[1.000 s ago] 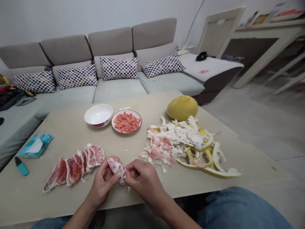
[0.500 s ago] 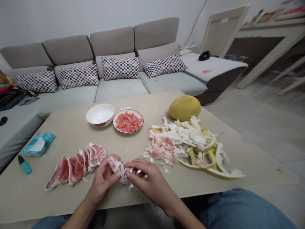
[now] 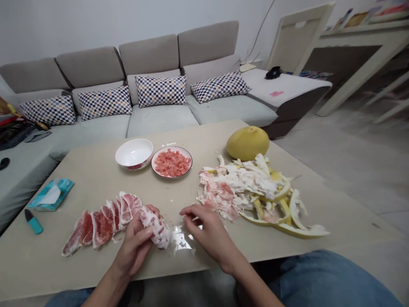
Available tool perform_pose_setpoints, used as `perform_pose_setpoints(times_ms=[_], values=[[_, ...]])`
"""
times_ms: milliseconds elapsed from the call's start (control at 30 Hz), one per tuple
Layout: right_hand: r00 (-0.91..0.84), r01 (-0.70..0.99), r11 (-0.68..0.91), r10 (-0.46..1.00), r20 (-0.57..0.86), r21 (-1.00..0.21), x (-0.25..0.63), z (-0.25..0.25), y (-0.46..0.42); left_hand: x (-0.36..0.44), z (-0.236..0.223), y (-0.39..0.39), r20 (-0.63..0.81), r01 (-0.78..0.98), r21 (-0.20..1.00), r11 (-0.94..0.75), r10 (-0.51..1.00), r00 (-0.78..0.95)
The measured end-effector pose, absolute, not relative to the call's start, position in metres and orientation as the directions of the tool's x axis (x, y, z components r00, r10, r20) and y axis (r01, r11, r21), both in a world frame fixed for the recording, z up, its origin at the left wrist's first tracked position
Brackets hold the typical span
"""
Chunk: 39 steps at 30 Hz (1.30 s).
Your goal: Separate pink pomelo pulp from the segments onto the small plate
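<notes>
Fruit wedge (image 3: 156, 229), plump, curved, fibrous white pith mottled pink, gripped in left hand (image 3: 136, 245). Right hand (image 3: 209, 234), touching it half a second ago, is now apart, right of left hand; fingers curled, can't tell if pinching anything. Long axis slants; near end points past left thumb, rightward and toward wearer. Membraned segments (image 3: 102, 221) left of left hand.

Open tabletop (image 3: 182, 187) stretches between the right hand (image 3: 206, 228) and the plate (image 3: 182, 151), with peels (image 3: 249, 183) crowding the right and segments (image 3: 104, 219) hemming the left.
</notes>
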State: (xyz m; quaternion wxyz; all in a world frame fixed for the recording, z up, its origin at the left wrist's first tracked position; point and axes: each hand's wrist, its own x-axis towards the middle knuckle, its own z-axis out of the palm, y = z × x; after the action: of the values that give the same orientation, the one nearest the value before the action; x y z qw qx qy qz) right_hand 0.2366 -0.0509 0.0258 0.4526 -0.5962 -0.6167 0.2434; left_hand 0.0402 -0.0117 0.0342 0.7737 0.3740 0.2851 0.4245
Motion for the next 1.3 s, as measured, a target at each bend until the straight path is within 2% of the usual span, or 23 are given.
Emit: perform_pose_setpoints(times_ms=[100, 200, 267, 333, 400, 467, 533, 633, 833, 1067, 1167, 1233, 1300], values=[[0.147, 0.680, 0.139, 0.936, 0.320, -0.720, 0.267, 0.012, -0.051, 0.038, 0.033, -0.009, -0.159, -0.501, 0.762, 0.411, 0.868, 0.470], [0.228, 0.863, -0.008, 0.898, 0.375, -0.505, 0.290, 0.000, -0.051, 0.037, 0.031, -0.009, -0.157, -0.521, 0.743, 0.421, 0.865, 0.476], [0.267, 0.904, -0.072, 0.866, 0.423, -0.422, 0.294, -0.002, -0.052, 0.037, 0.031, -0.010, -0.133, -0.510, 0.762, 0.400, 0.867, 0.481], [0.262, 0.883, -0.023, 0.852, 0.452, -0.469, 0.287, 0.003, -0.055, 0.038, 0.032, -0.012, -0.113, -0.488, 0.789, 0.374, 0.868, 0.483], [0.221, 0.788, 0.113, 0.866, 0.450, -0.605, 0.269, 0.013, -0.061, 0.039, 0.033, -0.013, -0.102, -0.460, 0.816, 0.351, 0.869, 0.484], [0.152, 0.621, 0.232, 0.902, 0.405, -0.749, 0.246, 0.026, -0.068, 0.040, 0.033, -0.014, -0.090, -0.425, 0.846, 0.321, 0.873, 0.479], [0.078, 0.464, 0.250, 0.944, 0.320, -0.850, 0.224, 0.035, -0.073, 0.041, 0.032, -0.015, -0.061, -0.384, 0.886, 0.260, 0.886, 0.460], [0.086, 0.353, 0.176, 0.972, 0.219, -0.919, 0.201, 0.040, -0.074, 0.041, 0.028, -0.015, 0.016, -0.313, 0.941, 0.132, 0.903, 0.428], [0.134, 0.146, 0.084, 0.986, 0.103, -0.986, 0.189, 0.030, -0.067, 0.039, 0.022, -0.015, 0.102, -0.215, 0.977, -0.018, 0.917, 0.386], [0.217, 0.172, 0.103, 0.966, 0.140, -0.980, 0.186, 0.026, -0.063, 0.046, 0.032, -0.021, 0.120, -0.191, 0.980, -0.063, 0.945, 0.303], [0.169, -0.028, 0.053, 0.984, 0.048, -0.998, 0.189, 0.026, -0.063, 0.050, 0.037, -0.024, 0.075, -0.259, 0.966, -0.006, 0.963, 0.258], [0.103, -0.196, -0.016, 0.994, -0.036, -0.980, 0.193, 0.027, -0.062, 0.050, 0.039, -0.024, 0.006, -0.331, 0.939, 0.089, 0.962, 0.274], [0.051, -0.283, -0.077, 0.994, -0.095, -0.956, 0.197, 0.029, -0.061, 0.048, 0.039, -0.022, -0.047, -0.381, 0.909, 0.170, 0.949, 0.312]])
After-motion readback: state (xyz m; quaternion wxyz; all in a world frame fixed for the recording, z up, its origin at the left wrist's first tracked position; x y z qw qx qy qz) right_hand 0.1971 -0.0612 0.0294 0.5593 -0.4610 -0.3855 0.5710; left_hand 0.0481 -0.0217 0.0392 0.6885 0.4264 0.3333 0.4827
